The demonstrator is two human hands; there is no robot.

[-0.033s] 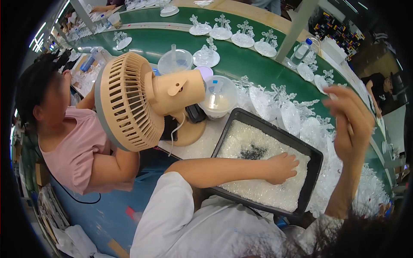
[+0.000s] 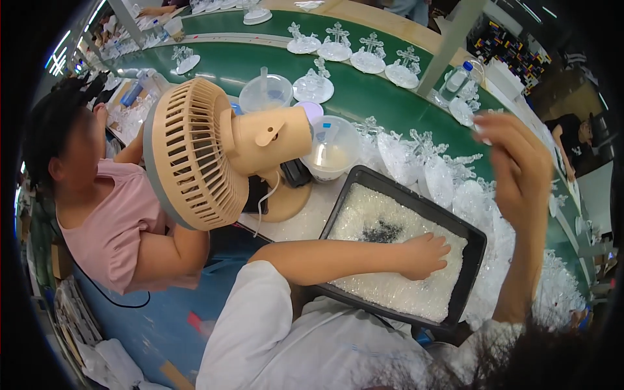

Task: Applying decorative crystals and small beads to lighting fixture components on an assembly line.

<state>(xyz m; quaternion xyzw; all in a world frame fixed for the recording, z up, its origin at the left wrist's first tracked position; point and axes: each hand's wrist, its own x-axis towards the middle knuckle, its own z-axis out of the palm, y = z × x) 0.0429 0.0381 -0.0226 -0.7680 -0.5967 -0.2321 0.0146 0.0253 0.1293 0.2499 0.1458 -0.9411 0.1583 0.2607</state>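
A worker's left hand point(image 2: 424, 256) rests, fingers loosely spread, on white grains point(image 2: 364, 203) filling a black tray point(image 2: 468, 270) right of a fan point(image 2: 214, 156); the raised right hand point(image 2: 520, 166) blurs, its grip impossible to tell.

No words or numbers could be read: the little blue mark point(image 2: 327, 125) on the clear tub point(image 2: 348, 141) was far too tiny (just a small blur).

Factory workshop; long green worktop point(image 2: 390, 107) with rows of clear cross ornaments point(image 2: 368, 62); co-worker point(image 2: 127, 227) in pink; strip lights point(image 2: 60, 52)
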